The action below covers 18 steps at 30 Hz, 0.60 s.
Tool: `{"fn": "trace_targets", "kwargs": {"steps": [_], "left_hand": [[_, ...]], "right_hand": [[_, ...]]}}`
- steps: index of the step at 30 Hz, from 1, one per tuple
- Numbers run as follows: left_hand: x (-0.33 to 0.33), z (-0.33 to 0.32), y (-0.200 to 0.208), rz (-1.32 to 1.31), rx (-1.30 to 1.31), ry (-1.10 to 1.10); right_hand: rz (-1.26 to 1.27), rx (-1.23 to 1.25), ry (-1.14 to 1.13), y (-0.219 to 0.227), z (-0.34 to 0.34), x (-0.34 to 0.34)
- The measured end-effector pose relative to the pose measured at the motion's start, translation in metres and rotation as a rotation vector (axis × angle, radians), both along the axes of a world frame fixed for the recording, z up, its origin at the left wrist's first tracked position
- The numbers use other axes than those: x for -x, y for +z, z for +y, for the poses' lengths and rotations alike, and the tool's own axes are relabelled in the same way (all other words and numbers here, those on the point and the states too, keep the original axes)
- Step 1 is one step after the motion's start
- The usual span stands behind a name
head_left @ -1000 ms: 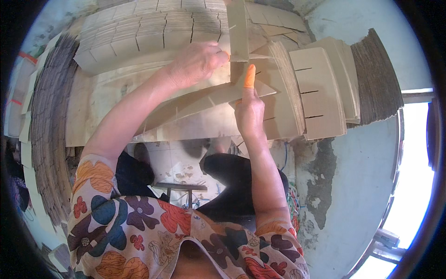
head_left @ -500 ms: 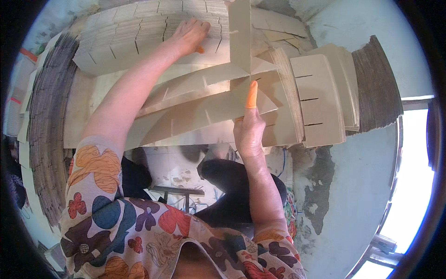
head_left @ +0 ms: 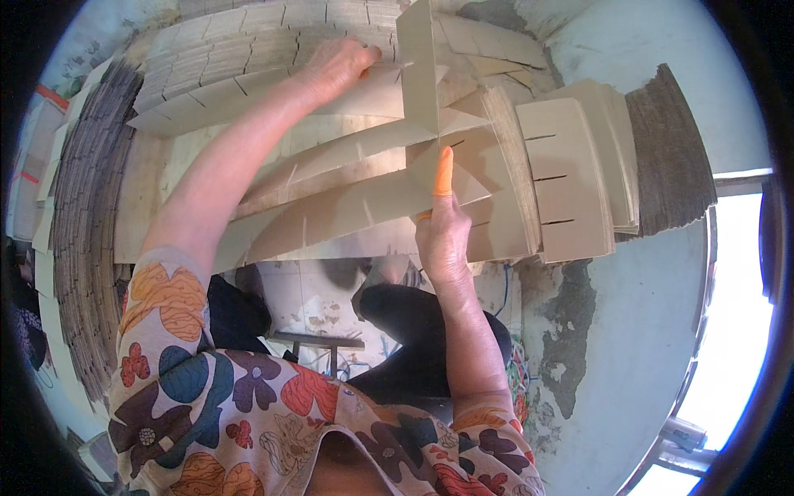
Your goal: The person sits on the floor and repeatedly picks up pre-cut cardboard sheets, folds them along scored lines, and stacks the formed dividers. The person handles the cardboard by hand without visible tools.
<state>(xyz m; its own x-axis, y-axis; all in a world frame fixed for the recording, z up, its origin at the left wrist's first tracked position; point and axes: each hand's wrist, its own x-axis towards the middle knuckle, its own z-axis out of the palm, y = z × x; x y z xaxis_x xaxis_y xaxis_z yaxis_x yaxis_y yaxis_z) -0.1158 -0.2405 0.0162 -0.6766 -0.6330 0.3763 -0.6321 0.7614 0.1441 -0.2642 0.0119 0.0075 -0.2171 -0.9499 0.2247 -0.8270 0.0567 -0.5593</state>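
Note:
At the far stack, my left hand [head_left: 341,68] is closed on the upper edge of a long slotted cardboard strip [head_left: 213,101]. That strip leans toward me, apart at its lower part from the stacked cardboard strips [head_left: 178,62] behind it. My right hand [head_left: 445,236] wears an orange finger cot [head_left: 444,172] and pinches a pair of long cardboard strips [head_left: 335,212] near their right ends. A shorter cardboard piece [head_left: 419,70] stands crosswise to them, seemingly slotted in. The right fingers under the cardboard are partly hidden.
On the right lie fanned slotted cardboard pieces [head_left: 566,174] and a darker stack [head_left: 672,153]. A tall stack of cardboard edges [head_left: 87,223] borders the left side. The pale work board [head_left: 136,198] lies beneath. A stool-like metal frame [head_left: 318,339] shows below, between my legs.
My left hand has drawn one strip away from the front of the far stack, tilting it toward me. The cardboard in my right hand has shifted slightly left.

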Motion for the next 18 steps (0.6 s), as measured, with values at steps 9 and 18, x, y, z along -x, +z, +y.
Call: {"fn": "trace_targets", "kwargs": {"steps": [9,18], "left_hand": [[0.0,0.004,0.001,0.075,0.084,-0.024],[-0.002,0.031,0.019,0.283,0.076,-0.194]], "right_hand": [[0.049,-0.038,0.0,0.004,0.006,0.003],[0.106,-0.004,0.052,0.005,0.008,0.009]]}}
